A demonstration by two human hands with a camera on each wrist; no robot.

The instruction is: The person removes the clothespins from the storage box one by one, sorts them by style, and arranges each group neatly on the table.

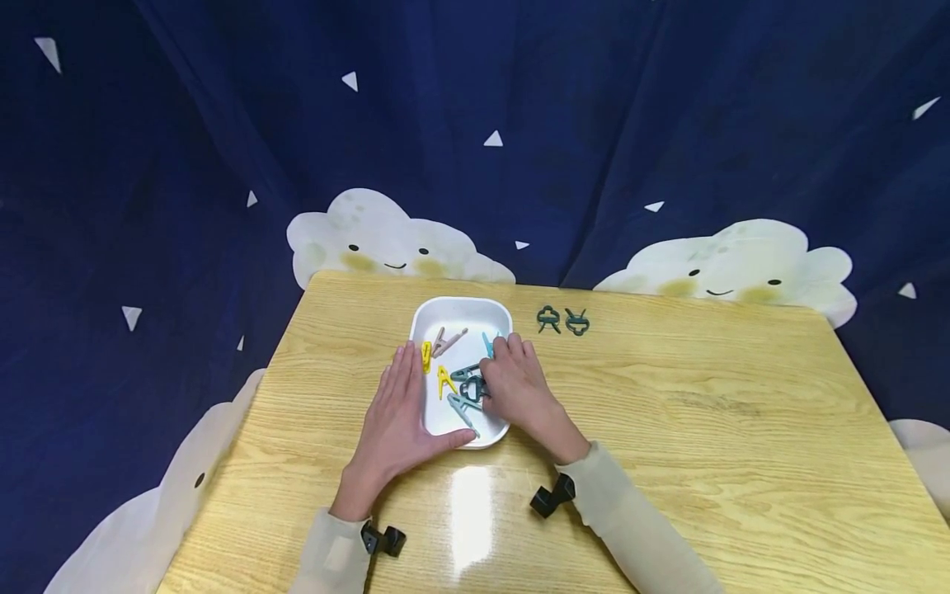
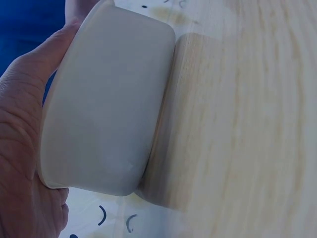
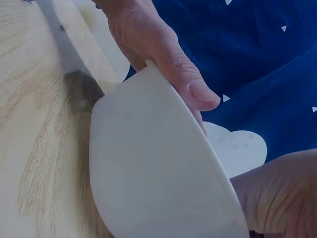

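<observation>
A white plastic tub (image 1: 462, 307) stands on the table with several spring clips in it. My left hand (image 1: 397, 417) rests on it, fingers straight along the left rim and thumb stretched over the near rim. My right hand (image 1: 517, 384) reaches over the right rim, fingers bent down inside; I cannot tell whether they pinch a clip. Beside its thumb is a dark green clip (image 1: 472, 390), with a grey-green clip (image 1: 464, 410) below and a dark teal clip (image 1: 465, 373) above. A light blue clip (image 1: 488, 345) shows by the fingers. Two yellow clips (image 1: 445, 381) and a beige clip (image 1: 448, 341) lie further left.
Right of the tub, two dark green plant clips (image 1: 548, 319) lie side by side near the far edge of the wooden table (image 1: 705, 412). Dark blue cloth (image 1: 519, 99) with white triangles and smiling clouds hangs behind. Each wrist carries a small black camera (image 1: 383, 540).
</observation>
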